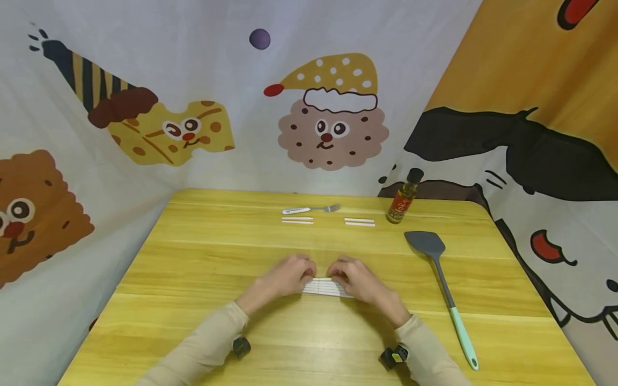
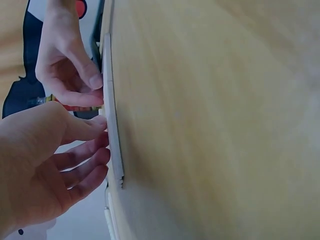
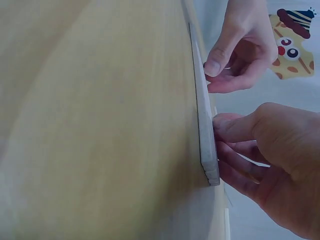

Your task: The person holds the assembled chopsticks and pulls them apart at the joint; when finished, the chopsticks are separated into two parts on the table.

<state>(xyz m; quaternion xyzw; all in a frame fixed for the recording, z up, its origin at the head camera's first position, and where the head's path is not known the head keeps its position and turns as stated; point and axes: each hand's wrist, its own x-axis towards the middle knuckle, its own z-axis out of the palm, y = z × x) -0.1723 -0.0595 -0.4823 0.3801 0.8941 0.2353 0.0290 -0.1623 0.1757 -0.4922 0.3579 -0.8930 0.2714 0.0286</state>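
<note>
Several thin white sticks lie side by side as a flat row [image 1: 328, 287] at the middle of the table. My left hand [image 1: 295, 274] is at the row's left end, thumb and fingertips pinching a stick along the far edge. At the right end my right hand [image 1: 356, 277] bends its fingers over the same far edge, thumb [image 3: 232, 127] against the sticks. In the left wrist view the row [image 2: 114, 125] shows edge-on, low on the tabletop. Both hands partly hide the row's ends.
Behind the hands lie a left pair of white sticks [image 1: 297, 220], a right pair of white sticks [image 1: 359, 221] and a fork [image 1: 314, 209]. A dark-capped bottle [image 1: 402, 201] stands at the back right. A spatula [image 1: 446, 284] with a mint handle lies right of my right arm.
</note>
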